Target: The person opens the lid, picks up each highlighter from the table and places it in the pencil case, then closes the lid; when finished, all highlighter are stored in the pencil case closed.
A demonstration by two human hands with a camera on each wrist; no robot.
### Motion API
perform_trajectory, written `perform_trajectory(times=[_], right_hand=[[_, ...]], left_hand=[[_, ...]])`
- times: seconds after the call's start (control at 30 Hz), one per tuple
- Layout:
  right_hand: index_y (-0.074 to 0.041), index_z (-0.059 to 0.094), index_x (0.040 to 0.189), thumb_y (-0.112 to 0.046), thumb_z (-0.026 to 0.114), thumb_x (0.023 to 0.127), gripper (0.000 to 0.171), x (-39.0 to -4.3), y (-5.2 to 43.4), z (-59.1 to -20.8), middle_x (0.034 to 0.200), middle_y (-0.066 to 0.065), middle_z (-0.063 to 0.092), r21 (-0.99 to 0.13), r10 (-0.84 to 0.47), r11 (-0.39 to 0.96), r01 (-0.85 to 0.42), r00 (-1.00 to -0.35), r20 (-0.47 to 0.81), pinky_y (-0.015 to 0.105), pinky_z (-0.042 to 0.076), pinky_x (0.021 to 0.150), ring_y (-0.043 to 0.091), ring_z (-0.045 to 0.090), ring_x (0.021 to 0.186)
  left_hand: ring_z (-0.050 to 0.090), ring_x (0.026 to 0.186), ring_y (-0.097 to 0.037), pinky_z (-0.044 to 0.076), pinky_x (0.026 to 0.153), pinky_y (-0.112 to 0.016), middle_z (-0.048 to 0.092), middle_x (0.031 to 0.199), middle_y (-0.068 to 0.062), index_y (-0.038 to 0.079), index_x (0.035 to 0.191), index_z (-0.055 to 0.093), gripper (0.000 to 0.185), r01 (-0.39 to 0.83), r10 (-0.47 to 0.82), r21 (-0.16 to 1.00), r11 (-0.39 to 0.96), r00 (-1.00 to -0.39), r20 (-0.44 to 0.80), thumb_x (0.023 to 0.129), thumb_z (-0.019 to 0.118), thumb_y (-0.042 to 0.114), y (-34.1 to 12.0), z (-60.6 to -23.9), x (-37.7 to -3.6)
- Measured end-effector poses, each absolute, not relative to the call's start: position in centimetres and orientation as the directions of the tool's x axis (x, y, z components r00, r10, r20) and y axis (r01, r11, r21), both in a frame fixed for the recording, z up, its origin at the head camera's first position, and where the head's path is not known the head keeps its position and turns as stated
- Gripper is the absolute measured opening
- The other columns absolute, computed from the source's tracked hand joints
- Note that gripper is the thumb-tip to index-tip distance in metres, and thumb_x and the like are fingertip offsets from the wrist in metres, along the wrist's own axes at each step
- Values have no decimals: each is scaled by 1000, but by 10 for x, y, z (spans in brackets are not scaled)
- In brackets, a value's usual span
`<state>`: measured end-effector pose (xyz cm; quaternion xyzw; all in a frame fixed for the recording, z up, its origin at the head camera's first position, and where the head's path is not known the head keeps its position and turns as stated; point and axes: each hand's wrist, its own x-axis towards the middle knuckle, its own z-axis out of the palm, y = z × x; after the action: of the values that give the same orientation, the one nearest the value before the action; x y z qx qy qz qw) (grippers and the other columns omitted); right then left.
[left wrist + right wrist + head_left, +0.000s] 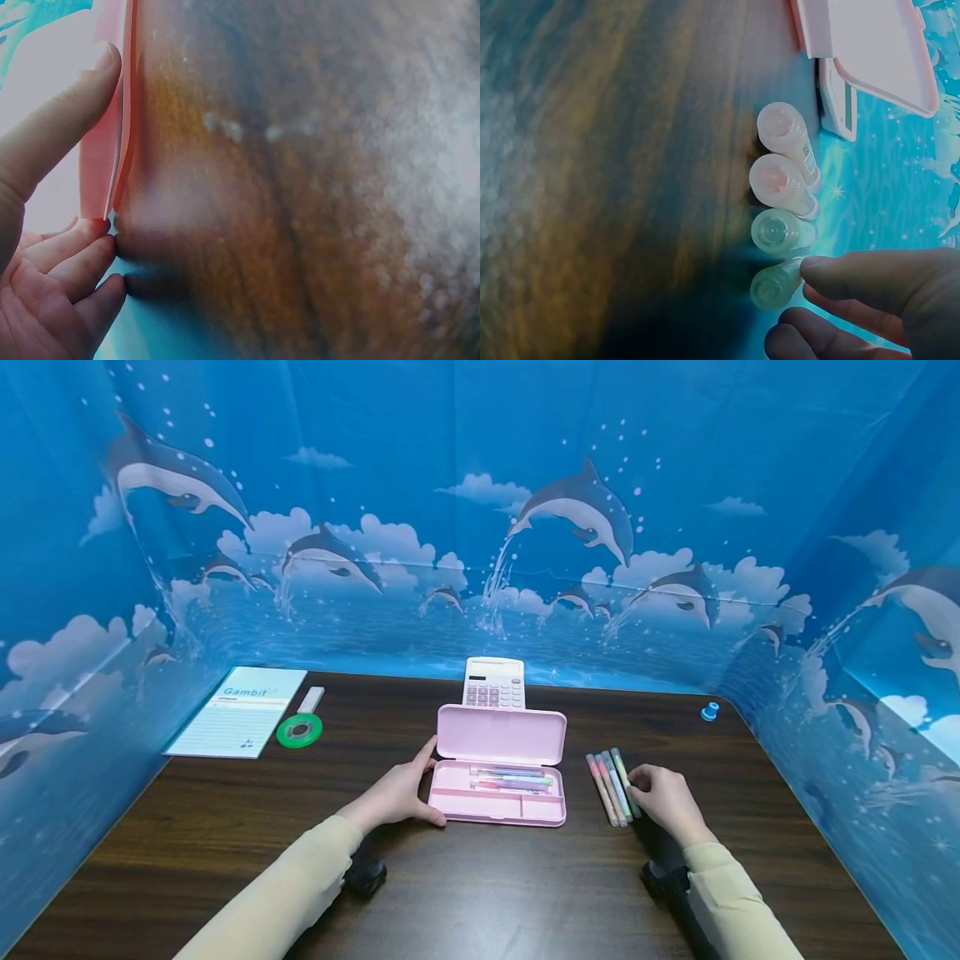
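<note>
1. Lowest in the head view, two pale sleeves (300, 885) come in from the bottom edge, one lower left of centre, one at lower right, over a dark wooden table (480, 893).

2. The left hand (396, 795), just left of centre, rests against the left end of the pink pencil case (498, 777). Its fingers are fairly straight and pressed to the case's side, with the thumb along the near corner; nothing is clasped. In the left wrist view the thumb (56, 124) lies on the pink edge at upper left.

3. The right hand (663, 799), right of centre, touches the rightmost of four pastel markers (612, 774) with its fingertips. Whether it pinches that marker or only touches it, I cannot tell. In the right wrist view a fingertip (832, 274) meets the lowest marker cap at lower centre.

4. The markers lie side by side on the table, just right of the case and apart from it.

5. The case stands open in the middle of the frame, lid tilted up behind, with several pens (513, 779) in its tray.

6. Behind the lid sits a white calculator (494, 682).

7. At mid left lie a notepad (240, 710), a green tape roll (299, 729) and a small white eraser (311, 699).

8. Far right, near the table's back edge, a small blue object (709, 711).

9. A blue dolphin backdrop (480, 510) fills the upper frame.
</note>
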<state>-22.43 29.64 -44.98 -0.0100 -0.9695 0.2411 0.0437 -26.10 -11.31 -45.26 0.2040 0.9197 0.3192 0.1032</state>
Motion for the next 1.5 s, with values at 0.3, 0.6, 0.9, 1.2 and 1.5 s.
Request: perform_trajectory(times=[0.3, 0.6, 0.9, 1.2, 1.5], right_hand=[[8, 65, 98, -8, 66, 84, 22, -223, 299, -451, 75, 10, 62, -478, 70, 876, 60, -998, 4, 31, 44, 54, 18, 52, 61], [10, 66, 95, -6, 63, 82, 21, -222, 300, -452, 75, 12, 63, -483, 99, 871, 86, -995, 1, 31, 46, 53, 18, 54, 59], [6, 66, 93, -7, 64, 78, 20, -219, 300, -448, 77, 12, 64, -462, 149, 881, 104, -987, 61, 35, 44, 58, 21, 53, 63], [-2, 68, 94, -8, 65, 78, 17, -217, 293, -443, 76, 6, 61, -446, 124, 893, 62, -986, 110, 32, 40, 55, 20, 50, 64], [-5, 69, 94, -9, 68, 79, 15, -216, 275, -432, 82, 6, 64, -435, 79, 900, 14, -988, 133, 35, 46, 57, 19, 54, 69]], left_hand=[[48, 125, -31, 35, 105, -49, 49, 139, -17, 8, 153, 5, 130, 295, 431, 628, 720, -900, -71, 59, 90, 39, -112, -451, -259], [47, 126, -31, 35, 105, -49, 49, 139, -18, 8, 153, 4, 130, 292, 431, 632, 718, -899, -74, 60, 89, 40, -113, -452, -259], [48, 125, -31, 35, 104, -48, 49, 138, -18, 7, 153, 4, 130, 307, 441, 630, 714, -895, -64, 60, 89, 39, -115, -451, -259], [50, 124, -30, 36, 104, -48, 50, 138, -18, 7, 153, 6, 130, 309, 437, 628, 714, -898, -56, 59, 90, 40, -113, -450, -260], [50, 123, -30, 36, 104, -47, 51, 137, -17, 8, 153, 6, 130, 308, 435, 630, 713, -899, -54, 59, 90, 38, -112, -450, -259]])
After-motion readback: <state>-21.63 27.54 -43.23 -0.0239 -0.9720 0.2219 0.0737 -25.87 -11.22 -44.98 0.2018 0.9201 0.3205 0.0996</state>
